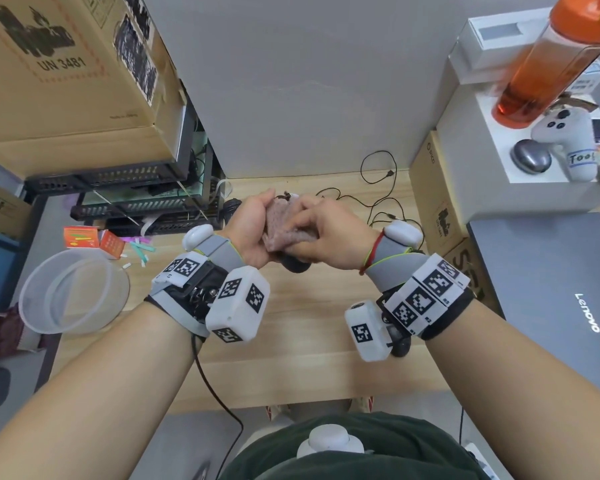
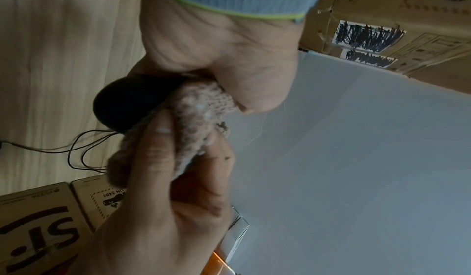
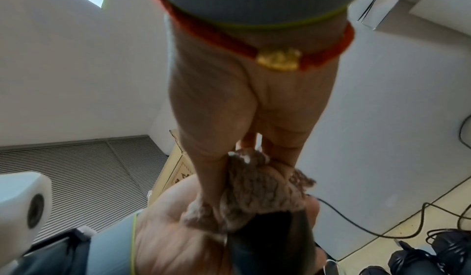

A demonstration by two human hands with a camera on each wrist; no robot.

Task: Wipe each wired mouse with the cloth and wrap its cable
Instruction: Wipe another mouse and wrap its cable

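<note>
Mouse (image 1: 296,264) lengthwise toward the person, cloth-wrapped (image 1: 284,225) between both hands.

Cloth (image 1: 284,225): knitted, nubbly, rough weave, pinkish-brown, matt. Mouse (image 2: 127,102): black plastic, smooth, matt to faint sheen. Cable (image 1: 381,202): thin black, smooth sheath. Desk (image 1: 309,323): pale wood-grain top, smooth, low sheen. Cardboard box (image 1: 66,81), upper left of the head view: brown paper board, matt, printed. Laptop (image 1: 548,289), right edge: grey lid, smooth matt, metallic look. Bottle (image 1: 548,64), upper right: clear glossy plastic, orange cap. Bowl (image 1: 35,292), left: translucent plastic, glossy. Wrist bands (image 1: 222,251): ribbed grey fabric. Wall (image 1: 309,81): flat matt grey.
</note>
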